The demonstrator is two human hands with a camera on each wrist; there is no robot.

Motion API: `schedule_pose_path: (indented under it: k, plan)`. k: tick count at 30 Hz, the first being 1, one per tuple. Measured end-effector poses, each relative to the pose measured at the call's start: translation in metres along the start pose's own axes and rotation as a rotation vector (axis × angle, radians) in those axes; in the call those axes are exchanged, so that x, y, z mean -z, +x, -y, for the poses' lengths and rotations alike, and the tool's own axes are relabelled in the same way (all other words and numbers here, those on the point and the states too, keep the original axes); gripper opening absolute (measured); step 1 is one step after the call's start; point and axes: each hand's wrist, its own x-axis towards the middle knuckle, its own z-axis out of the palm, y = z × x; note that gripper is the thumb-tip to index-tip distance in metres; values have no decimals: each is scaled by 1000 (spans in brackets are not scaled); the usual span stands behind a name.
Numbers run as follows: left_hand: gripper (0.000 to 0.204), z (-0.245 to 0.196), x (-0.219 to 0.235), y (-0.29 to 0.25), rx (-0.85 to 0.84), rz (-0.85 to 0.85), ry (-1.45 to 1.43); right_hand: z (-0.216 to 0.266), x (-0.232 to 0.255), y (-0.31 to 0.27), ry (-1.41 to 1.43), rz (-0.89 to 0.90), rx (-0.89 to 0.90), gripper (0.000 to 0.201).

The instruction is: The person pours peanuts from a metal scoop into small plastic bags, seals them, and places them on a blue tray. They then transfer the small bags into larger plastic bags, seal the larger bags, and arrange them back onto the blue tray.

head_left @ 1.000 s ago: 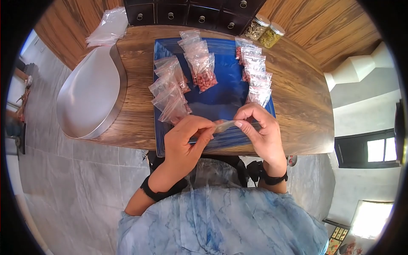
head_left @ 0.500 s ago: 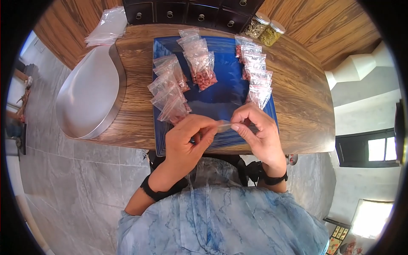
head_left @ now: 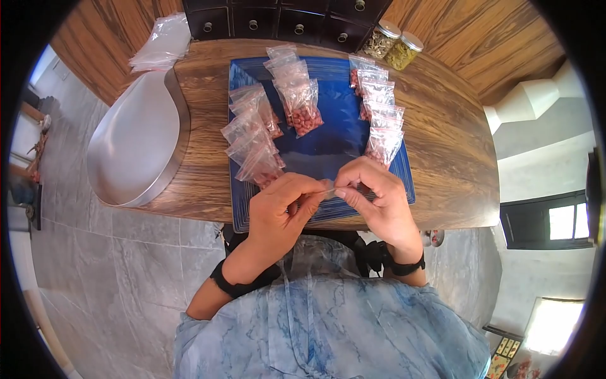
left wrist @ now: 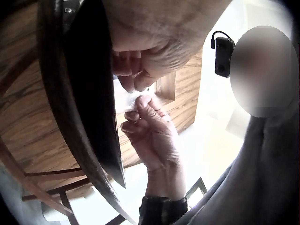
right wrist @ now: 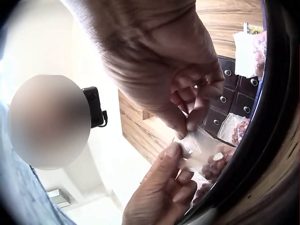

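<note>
Both hands meet over the near side of a blue square tray [head_left: 322, 155]. Between them is a small clear zip bag [right wrist: 199, 146], with reddish peanuts in its lower part in the right wrist view. My left hand [head_left: 276, 205] pinches one end of the bag's top edge between thumb and forefinger. My right hand [head_left: 379, 201] pinches the same edge close beside it, fingertips nearly meeting. From the head view, only a thin strip of the bag shows; the hands hide the rest. Filled peanut bags lie overlapping in a left row [head_left: 249, 136], a middle row [head_left: 302, 104] and a right row [head_left: 382, 114].
A rounded metal pan [head_left: 136, 139] stands on the wooden table [head_left: 448, 164] at the left. Behind it lies a pile of flat clear bags [head_left: 163, 41]. Dark drawers [head_left: 278, 22] and two lidded jars [head_left: 404, 50] stand along the back.
My hands have drawn closer along the bag's top edge, the right fingertips moving left and the left ones slightly right. The bags on the tray stay as they were.
</note>
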Motion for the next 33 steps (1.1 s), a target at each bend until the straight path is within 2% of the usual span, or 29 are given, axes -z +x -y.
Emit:
schedule_pose_path:
  k: [6,15,18,24,27,33]
  plan:
    - [9,2,-1,-1,32,6,-3,-1,-3,2,13,6,48,12]
    - [7,6,-1,-2,48,-4,-108,8,0,4,-3,10,-31,12]
    - [6,7,-2,-2,49,-3,-112,3,-4,4,14,-3,38,12]
    - [5,8,-3,-4,42,12,-126,7,-6,3,5,0,-17,10]
    - [5,4,-1,-5,104,16,-185,9,-6,3,-25,9,-37,10]
    - [5,3,-4,-5,47,-25,-101,6,-4,3,-33,47,12,11]
